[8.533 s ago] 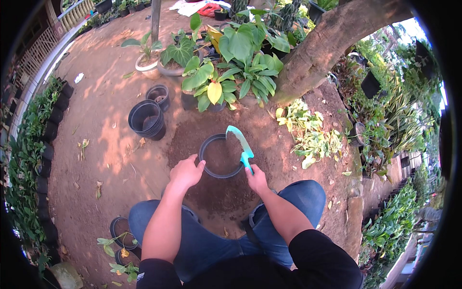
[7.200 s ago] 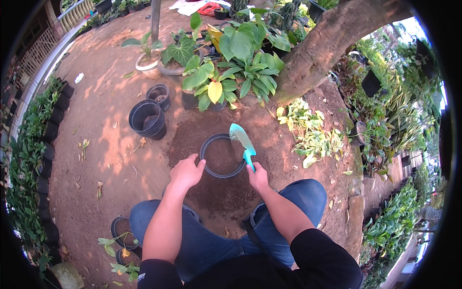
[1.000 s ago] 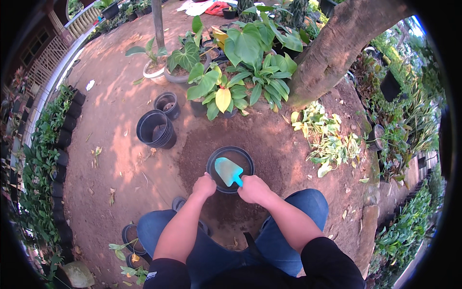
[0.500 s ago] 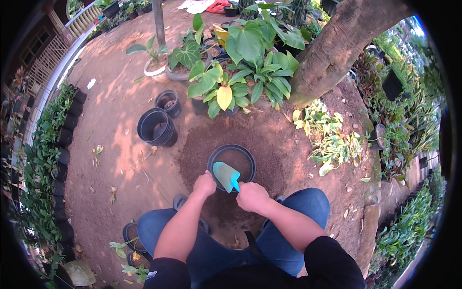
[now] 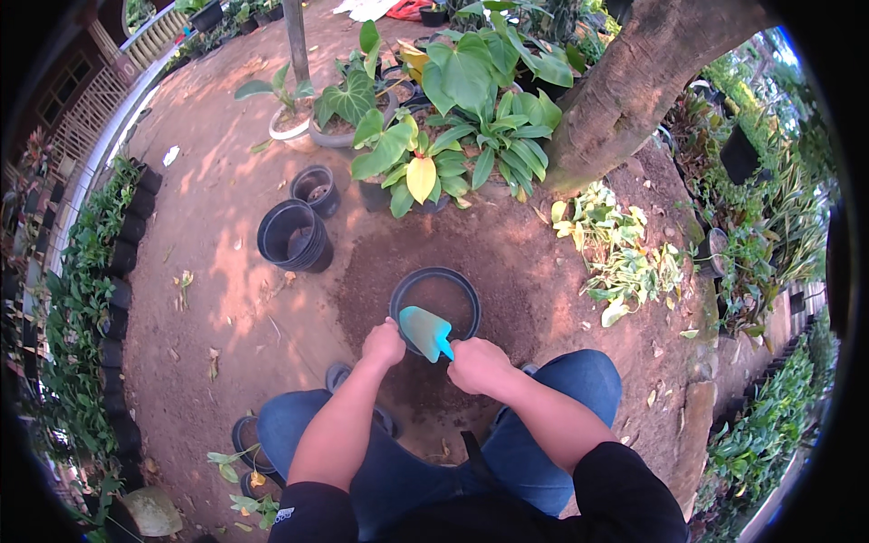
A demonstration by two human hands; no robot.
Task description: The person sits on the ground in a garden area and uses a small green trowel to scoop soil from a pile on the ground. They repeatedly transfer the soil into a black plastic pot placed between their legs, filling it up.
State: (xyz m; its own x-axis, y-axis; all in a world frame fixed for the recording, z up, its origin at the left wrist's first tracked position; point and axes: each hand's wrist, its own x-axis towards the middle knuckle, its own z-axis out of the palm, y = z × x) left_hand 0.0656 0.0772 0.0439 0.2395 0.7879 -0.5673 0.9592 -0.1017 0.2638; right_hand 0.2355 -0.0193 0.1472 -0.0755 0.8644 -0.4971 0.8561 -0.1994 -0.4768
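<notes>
Your trowel point(image 5: 424, 331) is turquoise, its blade tinged tan. The pot point(image 5: 436, 271) before you is black, and the soil point(image 5: 444, 294) in it brown. You wear blue jeans point(image 5: 579, 398) and black sleeves point(image 5: 625, 493). The stacked pots point(image 5: 312, 253) are black too; the leaf heap point(image 5: 602, 237) is mottled cream, yellow and green. Pinkish patches of light dapple the reddish-brown ground point(image 5: 204, 299).

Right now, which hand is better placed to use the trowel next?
Likely the right hand: it grips the turquoise trowel by its handle, blade over the black pot, while the left hand is at the rim.
</notes>
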